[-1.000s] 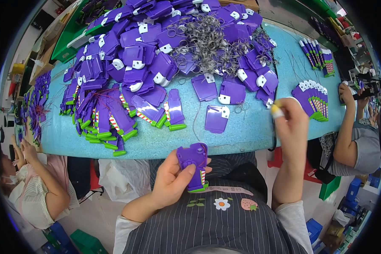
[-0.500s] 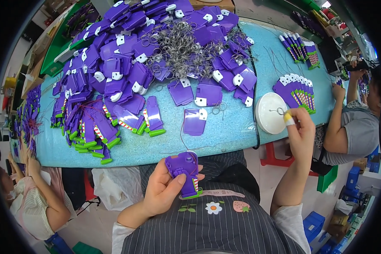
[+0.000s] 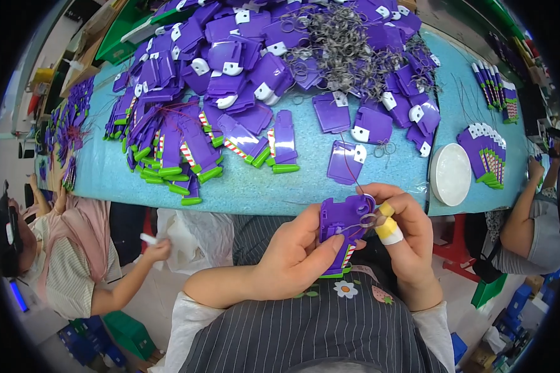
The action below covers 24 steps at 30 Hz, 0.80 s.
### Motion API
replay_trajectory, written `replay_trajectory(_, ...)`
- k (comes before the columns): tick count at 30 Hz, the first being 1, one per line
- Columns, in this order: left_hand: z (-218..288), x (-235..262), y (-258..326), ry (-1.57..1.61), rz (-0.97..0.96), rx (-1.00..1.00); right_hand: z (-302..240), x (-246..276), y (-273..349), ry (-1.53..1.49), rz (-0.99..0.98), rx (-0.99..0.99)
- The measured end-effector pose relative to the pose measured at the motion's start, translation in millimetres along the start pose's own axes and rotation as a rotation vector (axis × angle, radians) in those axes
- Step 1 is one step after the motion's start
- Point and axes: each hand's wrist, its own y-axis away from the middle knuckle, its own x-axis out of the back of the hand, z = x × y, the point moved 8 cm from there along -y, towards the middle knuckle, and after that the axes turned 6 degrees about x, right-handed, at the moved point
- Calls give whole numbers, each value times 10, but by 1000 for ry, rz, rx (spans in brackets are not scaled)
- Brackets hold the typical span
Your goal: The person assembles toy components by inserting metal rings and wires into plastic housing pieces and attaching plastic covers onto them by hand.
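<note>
In front of the table (image 3: 267,193): one shell (image 3: 343,210), pinched in the left hand (image 3: 302,252), inner face up, apparently for access; one coil (image 3: 368,220), fingertip-pinched by the right hand (image 3: 412,245) over it.

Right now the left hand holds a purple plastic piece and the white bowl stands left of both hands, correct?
Wrong side: the head view shows the white bowl right of both the left hand, which does hold a purple plastic piece, and the right hand.

white plastic bag (image 3: 179,233): left | red stool (image 3: 452,252): right | green crate (image 3: 129,336): lower left | grey-sleeved co-worker (image 3: 549,227): far right
</note>
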Motion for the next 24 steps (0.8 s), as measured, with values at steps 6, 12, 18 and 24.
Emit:
replay_trajectory(6, -125, 12, 58, -81, -5, -8, 21, -17, 112, -39, 57, -46)
replay_trajectory(12, -131, -9, 49, -194, -41, 46, 98, 47, 225, 36, -51, -78)
replay_trajectory(18, -144, -68, 26, -467, -241, 131, -53, 62, 50, 28, -170, -321)
replay_trajectory(24, -192, -147, 132, -190, -479, 88, 249, -153, -9, -373, -475, -578)
